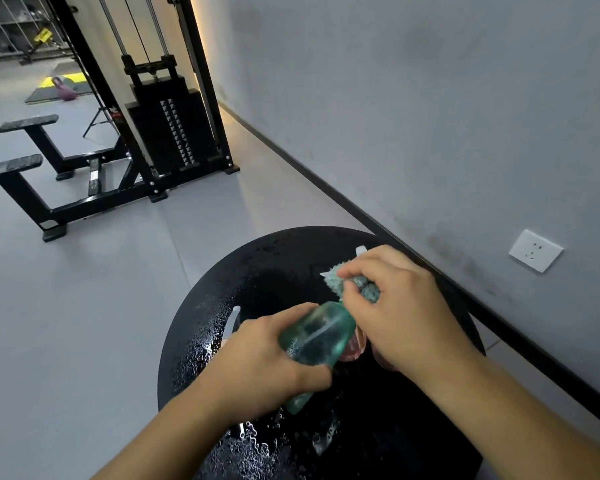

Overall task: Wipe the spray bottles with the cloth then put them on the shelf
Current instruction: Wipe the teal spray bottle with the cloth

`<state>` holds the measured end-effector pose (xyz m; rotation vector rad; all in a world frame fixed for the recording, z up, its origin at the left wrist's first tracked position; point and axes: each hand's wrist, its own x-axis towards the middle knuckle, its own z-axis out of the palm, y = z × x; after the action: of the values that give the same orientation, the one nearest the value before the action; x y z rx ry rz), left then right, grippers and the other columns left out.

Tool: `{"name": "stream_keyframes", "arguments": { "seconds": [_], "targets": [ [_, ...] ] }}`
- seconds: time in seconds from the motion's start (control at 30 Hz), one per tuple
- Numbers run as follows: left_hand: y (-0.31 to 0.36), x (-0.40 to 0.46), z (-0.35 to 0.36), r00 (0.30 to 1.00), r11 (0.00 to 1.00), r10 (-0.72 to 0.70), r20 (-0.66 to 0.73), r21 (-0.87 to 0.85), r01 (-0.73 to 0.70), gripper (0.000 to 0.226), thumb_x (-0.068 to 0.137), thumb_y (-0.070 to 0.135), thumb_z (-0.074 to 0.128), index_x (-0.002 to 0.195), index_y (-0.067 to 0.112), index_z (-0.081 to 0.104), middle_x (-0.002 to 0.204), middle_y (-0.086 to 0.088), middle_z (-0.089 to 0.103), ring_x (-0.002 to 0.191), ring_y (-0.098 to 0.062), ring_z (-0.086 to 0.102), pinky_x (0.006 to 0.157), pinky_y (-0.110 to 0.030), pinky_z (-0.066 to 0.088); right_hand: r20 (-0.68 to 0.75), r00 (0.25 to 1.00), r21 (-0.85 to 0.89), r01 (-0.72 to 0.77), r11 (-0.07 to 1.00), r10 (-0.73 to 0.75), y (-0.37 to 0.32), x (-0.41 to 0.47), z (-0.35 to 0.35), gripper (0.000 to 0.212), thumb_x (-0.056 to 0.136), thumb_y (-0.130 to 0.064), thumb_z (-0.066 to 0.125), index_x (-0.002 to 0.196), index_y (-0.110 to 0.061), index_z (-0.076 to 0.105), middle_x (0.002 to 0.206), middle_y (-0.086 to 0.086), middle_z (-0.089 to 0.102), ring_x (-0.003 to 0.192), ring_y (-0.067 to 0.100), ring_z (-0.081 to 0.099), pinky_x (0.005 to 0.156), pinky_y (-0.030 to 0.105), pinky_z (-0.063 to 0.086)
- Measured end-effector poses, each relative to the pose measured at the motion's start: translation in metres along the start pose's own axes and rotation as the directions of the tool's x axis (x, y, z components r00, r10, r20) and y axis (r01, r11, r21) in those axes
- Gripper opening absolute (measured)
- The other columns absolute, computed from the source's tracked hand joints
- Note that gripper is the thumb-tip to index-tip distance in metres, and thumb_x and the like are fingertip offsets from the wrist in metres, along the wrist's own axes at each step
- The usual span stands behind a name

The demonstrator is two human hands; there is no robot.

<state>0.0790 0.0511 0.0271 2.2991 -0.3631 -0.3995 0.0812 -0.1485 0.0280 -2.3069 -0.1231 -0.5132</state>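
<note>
Both hands work over the table: the left hand (pixel 257 362) is wrapped round the green spray bottle (pixel 317 337), holding it tilted above the tabletop, while the right hand (pixel 392 306) pinches a bunched teal cloth (pixel 352 284) between thumb and fingertips at the bottle's upper end. Whether the cloth touches the bottle at this instant cannot be told, as the right hand covers the junction. A pinkish object (pixel 352 351), possibly a second bottle, shows just beneath the two hands, largely hidden. White nozzle parts (pixel 361 251) protrude behind the right hand and another pale part (pixel 234 317) beside the left hand. The round black table (pixel 222 306) is beaded with water droplets. Beyond it stand a cable weight machine (pixel 167 126), a grey wall with a socket (pixel 536 250), and a purple kettlebell (pixel 63 88) on a distant mat. No shelf is in view.

Risk, as judged: the wet surface suggests wet fingers, so the tilted bottle may slip from the left hand during a firm wipe; a dropped bottle could knock the pinkish object off the table.
</note>
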Motion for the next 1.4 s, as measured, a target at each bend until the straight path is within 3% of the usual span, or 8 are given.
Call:
{"name": "stream_keyframes", "arguments": {
  "seconds": [0.2,0.43,0.57,0.73,0.9,1.1,1.23,1.4],
  "targets": [
    [0.002,-0.001,-0.005,1.0,1.0,-0.008,-0.027,-0.003,0.008,0.058,0.072,0.036,0.086,0.108,0.071,0.058,0.078,0.029,0.071,0.05,0.0,0.056,0.054,-0.016,0.045,-0.098,0.994,0.01,-0.056,0.998,0.057,0.008,0.011,-0.008,0.019,0.089,-0.011,0.071,0.097,-0.026,0.079,0.105,-0.017,0.065,0.096,-0.005,0.063,0.081,0.001,0.043],
    [0.001,-0.001,0.001,1.0,1.0,-0.018,0.003,0.011,0.018,0.058,0.069,0.043,0.083,0.106,0.077,0.053,0.092,0.021,0.075,0.062,-0.006,0.063,0.07,-0.034,0.06,0.079,0.997,0.037,-0.012,0.999,0.009,-0.002,0.0,0.0,0.018,0.092,-0.013,0.068,0.099,-0.027,0.077,0.106,-0.02,0.062,0.107,-0.005,0.059,0.087,0.009,0.047],
    [0.003,-0.002,-0.002,1.0,1.0,0.009,-0.021,-0.016,-0.009,0.061,0.072,0.034,0.085,0.099,0.08,0.054,0.078,0.02,0.072,0.051,-0.004,0.054,0.056,-0.023,0.05,-0.081,0.996,0.026,-0.035,0.999,0.037,0.007,0.009,-0.007,0.019,0.09,-0.009,0.07,0.097,-0.024,0.078,0.105,-0.016,0.064,0.102,-0.004,0.062,0.085,0.002,0.043],
    [0.0,0.001,0.004,0.999,0.998,-0.033,0.008,-0.05,0.033,0.057,0.066,0.045,0.082,0.114,0.068,0.06,0.099,0.019,0.077,0.081,-0.012,0.074,0.081,-0.04,0.063,0.079,0.997,0.044,-0.019,0.999,0.015,0.002,0.003,-0.003,0.02,0.092,-0.011,0.068,0.097,-0.027,0.078,0.106,-0.018,0.064,0.1,-0.002,0.063,0.085,0.007,0.047],
    [-0.005,0.001,0.002,0.999,1.0,-0.013,-0.029,0.014,0.014,0.069,0.068,0.043,0.085,0.099,0.09,0.045,0.093,0.028,0.074,0.053,0.0,0.059,0.061,-0.023,0.054,-0.054,0.997,0.071,-0.052,0.996,0.055,0.007,0.009,-0.009,0.02,0.09,-0.009,0.07,0.096,-0.026,0.079,0.104,-0.017,0.066,0.098,-0.007,0.063,0.08,-0.002,0.041],
    [-0.009,0.001,0.009,0.999,0.999,-0.034,0.002,-0.002,0.034,0.063,0.068,0.049,0.083,0.114,0.077,0.051,0.103,0.031,0.074,0.083,0.0,0.073,0.081,-0.034,0.063,0.096,0.995,0.061,-0.043,0.997,0.037,0.002,0.002,-0.008,0.019,0.092,-0.016,0.069,0.097,-0.031,0.079,0.108,-0.02,0.066,0.109,-0.004,0.062,0.089,0.009,0.049],
    [-0.021,0.003,0.018,0.998,0.999,-0.038,-0.045,-0.026,0.037,0.074,0.065,0.059,0.078,0.133,0.064,0.05,0.108,0.027,0.073,0.088,0.005,0.071,0.085,-0.03,0.062,-0.054,0.996,0.161,-0.066,0.985,0.076,0.002,0.003,-0.017,0.022,0.087,-0.009,0.075,0.092,-0.03,0.081,0.101,-0.018,0.071,0.098,-0.005,0.066,0.08,0.0,0.043],
    [-0.039,0.003,0.04,0.98,0.985,-0.071,-0.186,-0.17,0.039,0.056,0.07,0.061,0.077,0.121,0.06,0.055,0.106,0.017,0.074,0.084,-0.002,0.075,0.081,-0.04,0.065,-0.155,0.983,0.23,-0.058,0.972,0.095,0.0,-0.003,-0.034,0.022,0.088,-0.012,0.076,0.092,-0.033,0.08,0.099,-0.026,0.07,0.091,-0.008,0.067,0.073,0.0,0.044]
  ]
}}
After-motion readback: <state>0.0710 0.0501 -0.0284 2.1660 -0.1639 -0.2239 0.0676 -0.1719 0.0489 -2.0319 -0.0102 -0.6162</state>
